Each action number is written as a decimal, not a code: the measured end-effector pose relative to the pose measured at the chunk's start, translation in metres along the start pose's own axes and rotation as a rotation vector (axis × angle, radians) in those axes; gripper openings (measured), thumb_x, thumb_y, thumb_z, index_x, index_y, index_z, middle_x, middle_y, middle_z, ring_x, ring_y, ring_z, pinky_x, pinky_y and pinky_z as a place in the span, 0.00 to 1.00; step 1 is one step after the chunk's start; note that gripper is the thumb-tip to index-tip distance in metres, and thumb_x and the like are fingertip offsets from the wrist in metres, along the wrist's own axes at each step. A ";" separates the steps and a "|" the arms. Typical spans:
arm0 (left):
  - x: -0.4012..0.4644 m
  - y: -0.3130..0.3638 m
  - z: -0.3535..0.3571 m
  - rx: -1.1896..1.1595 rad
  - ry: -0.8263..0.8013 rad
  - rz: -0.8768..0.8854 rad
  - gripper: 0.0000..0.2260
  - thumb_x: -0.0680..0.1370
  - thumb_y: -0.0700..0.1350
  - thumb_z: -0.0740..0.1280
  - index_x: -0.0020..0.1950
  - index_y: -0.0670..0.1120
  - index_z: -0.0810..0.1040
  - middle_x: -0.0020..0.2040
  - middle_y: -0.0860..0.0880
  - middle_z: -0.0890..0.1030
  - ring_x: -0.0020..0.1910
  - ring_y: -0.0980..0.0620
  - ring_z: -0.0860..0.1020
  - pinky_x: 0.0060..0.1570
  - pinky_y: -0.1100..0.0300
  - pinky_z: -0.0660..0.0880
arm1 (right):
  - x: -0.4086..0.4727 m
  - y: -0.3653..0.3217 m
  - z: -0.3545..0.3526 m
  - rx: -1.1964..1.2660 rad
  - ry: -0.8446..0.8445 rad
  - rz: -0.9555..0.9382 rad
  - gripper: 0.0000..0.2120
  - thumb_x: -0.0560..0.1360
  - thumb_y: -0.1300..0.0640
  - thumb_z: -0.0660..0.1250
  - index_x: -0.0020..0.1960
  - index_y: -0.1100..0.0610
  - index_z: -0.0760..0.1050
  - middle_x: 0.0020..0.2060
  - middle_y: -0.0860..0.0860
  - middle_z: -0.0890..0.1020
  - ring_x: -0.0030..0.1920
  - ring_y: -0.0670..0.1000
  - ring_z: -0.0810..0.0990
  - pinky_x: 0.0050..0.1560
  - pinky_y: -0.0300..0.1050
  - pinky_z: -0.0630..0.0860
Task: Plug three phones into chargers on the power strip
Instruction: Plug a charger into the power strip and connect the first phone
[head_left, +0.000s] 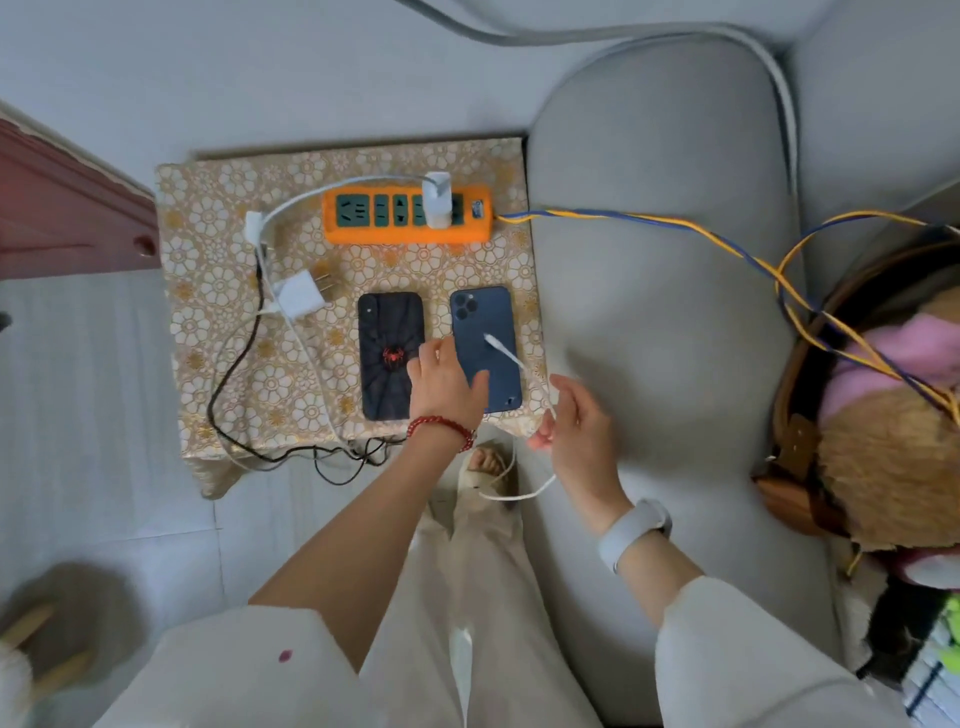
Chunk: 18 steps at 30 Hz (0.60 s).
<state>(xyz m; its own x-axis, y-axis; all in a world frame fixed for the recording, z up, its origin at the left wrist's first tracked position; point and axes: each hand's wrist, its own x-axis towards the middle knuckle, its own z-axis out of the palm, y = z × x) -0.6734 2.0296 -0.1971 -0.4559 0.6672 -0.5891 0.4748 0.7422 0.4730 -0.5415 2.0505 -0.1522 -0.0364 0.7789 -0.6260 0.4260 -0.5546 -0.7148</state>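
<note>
An orange power strip (363, 235) lies at the back of a small table with a gold flowered cloth (218, 343). One white charger (436, 200) is plugged into it. Two phones lie face down in front: a black phone with a red spider (384, 332) and a dark blue phone (480, 317). My left hand (447, 384) rests flat across both phones, fingers spread. A white cable's plug end (493, 343) lies on the blue phone. My right hand (571, 415) pinches that white cable (519, 364) just off the table's right edge. A loose white charger (301, 293) lies at the left.
A grey sofa armrest (665, 260) stands right of the table. The strip's yellow and blue cord (675, 223) runs over it to a basket with a plush toy (893, 415). Black and white cables (244, 374) hang off the table's front. A red wooden piece of furniture (62, 208) is left.
</note>
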 end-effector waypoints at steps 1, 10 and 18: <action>0.004 0.007 0.009 0.013 0.022 -0.048 0.34 0.73 0.53 0.65 0.71 0.41 0.54 0.71 0.41 0.59 0.67 0.39 0.59 0.64 0.46 0.63 | -0.002 0.000 0.000 -0.015 0.004 -0.033 0.13 0.80 0.58 0.53 0.59 0.56 0.73 0.32 0.51 0.74 0.25 0.40 0.73 0.29 0.36 0.78; 0.007 0.029 0.046 0.224 0.154 -0.179 0.42 0.68 0.55 0.69 0.73 0.50 0.47 0.73 0.42 0.55 0.69 0.40 0.58 0.57 0.42 0.66 | -0.007 -0.010 -0.009 -0.182 0.060 -0.185 0.14 0.78 0.61 0.54 0.61 0.57 0.72 0.42 0.52 0.78 0.44 0.54 0.77 0.50 0.60 0.78; 0.002 0.026 0.001 -0.090 0.009 -0.192 0.44 0.66 0.48 0.70 0.73 0.53 0.45 0.71 0.41 0.59 0.67 0.37 0.61 0.62 0.39 0.64 | -0.010 -0.021 -0.018 -0.455 0.063 -0.391 0.12 0.78 0.57 0.58 0.57 0.59 0.76 0.34 0.58 0.82 0.34 0.59 0.78 0.36 0.44 0.69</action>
<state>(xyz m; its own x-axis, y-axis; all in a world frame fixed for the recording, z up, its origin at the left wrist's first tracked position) -0.6616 2.0497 -0.1866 -0.5382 0.5135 -0.6684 0.3094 0.8580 0.4100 -0.5340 2.0596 -0.1254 -0.2210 0.9233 -0.3141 0.7366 -0.0530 -0.6742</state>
